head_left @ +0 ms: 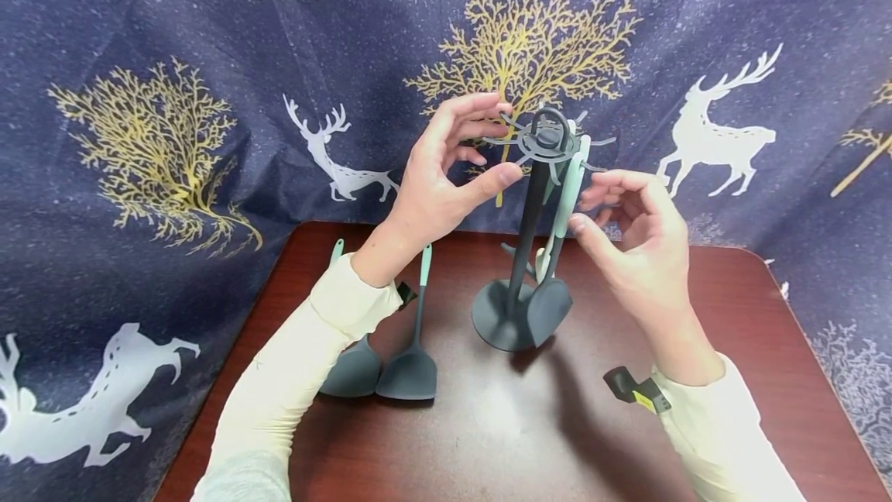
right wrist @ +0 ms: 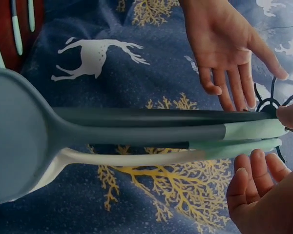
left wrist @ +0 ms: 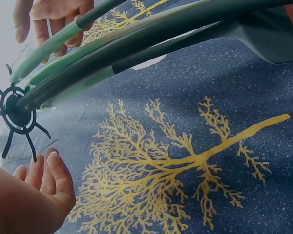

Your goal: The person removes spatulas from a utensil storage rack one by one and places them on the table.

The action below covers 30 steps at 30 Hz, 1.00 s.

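Observation:
A dark grey utensil stand (head_left: 530, 231) rises from a round base, with a ring of hooks (head_left: 547, 138) on top. From its right side hangs a kitchen utensil with a mint handle (head_left: 571, 192) and a broad grey head (head_left: 550, 312). Behind it hang further mint-handled utensils, one with a cream lower part (right wrist: 132, 160). My left hand (head_left: 446, 161) is spread beside the left hooks, fingertips close to them. My right hand (head_left: 637, 238) hovers around the front mint handle, thumb tip right at it, fingers loosely bent. Neither hand grips anything.
Two grey turners with mint handles lie left on the brown table (head_left: 732, 316): one nearer the middle (head_left: 411, 374) and another (head_left: 351, 370) partly behind my left forearm. A dark blue cloth (head_left: 376, 45) printed with trees and deer hangs behind the table.

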Each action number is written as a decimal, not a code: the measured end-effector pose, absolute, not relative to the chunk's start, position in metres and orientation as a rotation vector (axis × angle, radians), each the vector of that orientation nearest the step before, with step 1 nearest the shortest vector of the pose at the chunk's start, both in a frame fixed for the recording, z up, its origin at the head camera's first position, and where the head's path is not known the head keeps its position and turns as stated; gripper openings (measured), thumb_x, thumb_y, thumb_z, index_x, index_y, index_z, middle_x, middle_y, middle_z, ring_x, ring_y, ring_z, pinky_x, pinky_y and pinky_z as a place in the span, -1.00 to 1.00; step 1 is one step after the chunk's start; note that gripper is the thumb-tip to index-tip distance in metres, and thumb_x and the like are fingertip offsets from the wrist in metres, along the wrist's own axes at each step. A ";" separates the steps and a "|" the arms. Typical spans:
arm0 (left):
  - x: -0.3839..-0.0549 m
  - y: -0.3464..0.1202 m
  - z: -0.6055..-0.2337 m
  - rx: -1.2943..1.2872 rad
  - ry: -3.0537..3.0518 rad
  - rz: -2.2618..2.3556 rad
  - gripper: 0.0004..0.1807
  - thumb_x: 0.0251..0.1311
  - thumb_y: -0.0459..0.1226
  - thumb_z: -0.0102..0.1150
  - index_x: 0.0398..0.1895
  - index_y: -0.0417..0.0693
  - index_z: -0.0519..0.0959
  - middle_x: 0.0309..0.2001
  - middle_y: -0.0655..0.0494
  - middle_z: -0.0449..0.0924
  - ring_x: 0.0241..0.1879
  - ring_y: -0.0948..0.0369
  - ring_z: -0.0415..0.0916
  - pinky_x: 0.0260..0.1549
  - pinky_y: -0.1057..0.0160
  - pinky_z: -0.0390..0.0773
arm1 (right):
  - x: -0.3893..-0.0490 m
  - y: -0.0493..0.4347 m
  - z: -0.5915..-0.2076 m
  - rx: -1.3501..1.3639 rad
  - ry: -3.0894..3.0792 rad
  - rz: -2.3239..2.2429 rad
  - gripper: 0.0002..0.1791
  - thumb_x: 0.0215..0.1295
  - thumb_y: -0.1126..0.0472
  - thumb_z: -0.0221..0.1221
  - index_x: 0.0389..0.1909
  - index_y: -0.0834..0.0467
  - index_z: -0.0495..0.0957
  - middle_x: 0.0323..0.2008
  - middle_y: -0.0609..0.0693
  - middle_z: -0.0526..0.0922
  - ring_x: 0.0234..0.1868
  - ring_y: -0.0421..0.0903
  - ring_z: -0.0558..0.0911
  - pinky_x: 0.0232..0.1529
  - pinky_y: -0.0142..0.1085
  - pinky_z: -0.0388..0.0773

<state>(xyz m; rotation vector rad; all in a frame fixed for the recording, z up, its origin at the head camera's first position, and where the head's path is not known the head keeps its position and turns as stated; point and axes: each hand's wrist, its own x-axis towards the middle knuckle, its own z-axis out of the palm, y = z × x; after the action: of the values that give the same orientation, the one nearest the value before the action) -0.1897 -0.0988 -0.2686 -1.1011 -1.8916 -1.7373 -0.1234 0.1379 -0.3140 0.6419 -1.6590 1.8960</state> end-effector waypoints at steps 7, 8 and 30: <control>-0.187 -0.098 -0.269 -1.072 -1.897 -1.714 -0.20 0.29 0.08 0.45 0.43 -0.15 0.41 0.33 0.05 0.59 0.23 -0.02 0.62 -0.06 0.06 0.58 | -0.122 0.134 -0.320 0.614 -1.763 1.806 -0.50 0.13 0.63 0.34 0.13 0.46 0.54 -0.16 0.14 0.67 -0.15 -0.02 0.65 -0.20 -0.35 0.46; -0.187 -0.098 -0.270 -1.068 -1.897 -1.715 -0.22 0.29 0.04 0.46 0.43 -0.14 0.41 0.32 0.06 0.60 0.22 -0.03 0.62 -0.06 0.02 0.58 | -0.122 0.134 -0.321 0.608 -1.774 1.798 -0.51 0.12 0.63 0.33 0.13 0.47 0.54 -0.16 0.14 0.67 -0.16 -0.01 0.65 -0.20 -0.34 0.45; -0.183 -0.097 -0.270 -1.014 -1.911 -1.670 -0.02 0.17 0.36 0.38 0.42 -0.13 0.42 0.31 0.03 0.61 0.16 0.03 0.65 -0.17 0.12 0.56 | -0.117 0.130 -0.360 0.538 -1.869 1.806 -0.56 0.12 0.65 0.32 0.06 0.45 0.55 -0.21 0.12 0.68 -0.21 -0.07 0.66 -0.14 -0.38 0.59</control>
<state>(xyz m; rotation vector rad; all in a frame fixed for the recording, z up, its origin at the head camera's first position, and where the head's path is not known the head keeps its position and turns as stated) -0.1826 -0.0966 -0.2697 -1.0135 -1.9112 -1.6701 -0.1168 0.1301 -0.3596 0.5378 -1.8687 1.8057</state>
